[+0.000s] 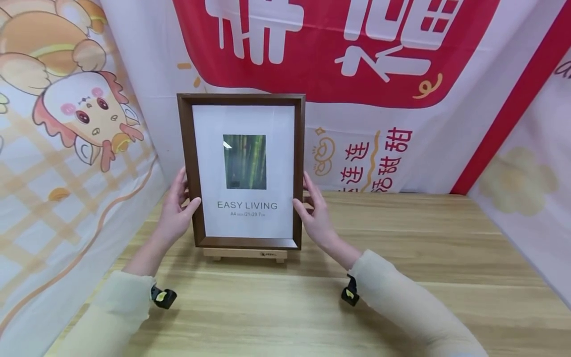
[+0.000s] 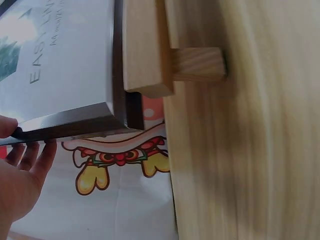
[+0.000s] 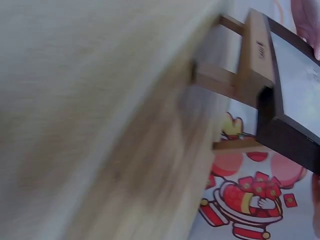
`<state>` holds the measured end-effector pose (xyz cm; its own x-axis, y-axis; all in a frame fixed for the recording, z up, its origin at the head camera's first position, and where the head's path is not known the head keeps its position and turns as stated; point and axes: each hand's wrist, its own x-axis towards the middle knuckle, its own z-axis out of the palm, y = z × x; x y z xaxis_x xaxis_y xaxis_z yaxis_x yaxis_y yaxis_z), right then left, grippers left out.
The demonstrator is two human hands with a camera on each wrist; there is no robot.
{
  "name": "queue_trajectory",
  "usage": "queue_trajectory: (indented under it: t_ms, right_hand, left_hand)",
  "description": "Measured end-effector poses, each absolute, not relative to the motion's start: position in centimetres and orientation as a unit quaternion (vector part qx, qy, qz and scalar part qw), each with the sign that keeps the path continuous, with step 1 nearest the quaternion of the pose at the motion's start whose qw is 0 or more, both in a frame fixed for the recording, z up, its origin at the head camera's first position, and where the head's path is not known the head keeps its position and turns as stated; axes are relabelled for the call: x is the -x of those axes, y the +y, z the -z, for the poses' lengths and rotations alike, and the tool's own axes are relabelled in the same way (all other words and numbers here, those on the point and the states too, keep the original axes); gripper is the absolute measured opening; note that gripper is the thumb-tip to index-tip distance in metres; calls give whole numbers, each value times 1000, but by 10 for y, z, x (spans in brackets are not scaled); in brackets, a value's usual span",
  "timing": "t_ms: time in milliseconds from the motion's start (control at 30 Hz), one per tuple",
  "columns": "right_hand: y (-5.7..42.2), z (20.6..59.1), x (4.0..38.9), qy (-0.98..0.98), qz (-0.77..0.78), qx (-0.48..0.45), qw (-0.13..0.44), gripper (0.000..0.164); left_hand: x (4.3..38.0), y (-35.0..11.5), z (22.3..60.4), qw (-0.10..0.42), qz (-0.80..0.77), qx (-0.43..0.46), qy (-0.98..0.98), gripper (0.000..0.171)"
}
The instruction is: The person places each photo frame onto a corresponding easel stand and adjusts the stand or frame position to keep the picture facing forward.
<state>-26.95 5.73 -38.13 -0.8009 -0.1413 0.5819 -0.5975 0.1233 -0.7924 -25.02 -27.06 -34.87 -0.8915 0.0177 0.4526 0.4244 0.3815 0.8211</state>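
The left hand (image 1: 176,213) and right hand (image 1: 318,215) clamp their fingers on opposite sides of the picture frame (image 1: 245,168), probably for balance; the wooden easel (image 1: 243,253) beneath (presumably bearing its weight) stands on the table (image 1: 401,243).

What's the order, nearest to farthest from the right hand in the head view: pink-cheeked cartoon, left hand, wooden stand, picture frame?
1. Picture frame: the right hand holds its right side.
2. Wooden stand: just under the frame's bottom edge.
3. Left hand: at the frame's left side.
4. Pink-cheeked cartoon: on the cloth, far left.
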Motion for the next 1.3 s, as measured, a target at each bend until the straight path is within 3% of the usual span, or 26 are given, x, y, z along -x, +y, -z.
queue_trajectory:
  t_ms: [200,633,933,1300]
  right_hand:
    - [71,399,247,-750,-609,-240,95,84]
    - [68,431,201,-724,-670,-163,13,92]
    - [50,441,198,-717,-678,-161,-1,99]
    - [45,444,198,-694,-700,-170,-1,104]
  left_hand:
    - [236,-276,361,172,539,115,-816,85]
    - [193,-286,407,107,540,100,-829,103]
    - [191,-277,426,40,545,86,-833,108]
    - [196,-270,429,38,540,65,-838,111]
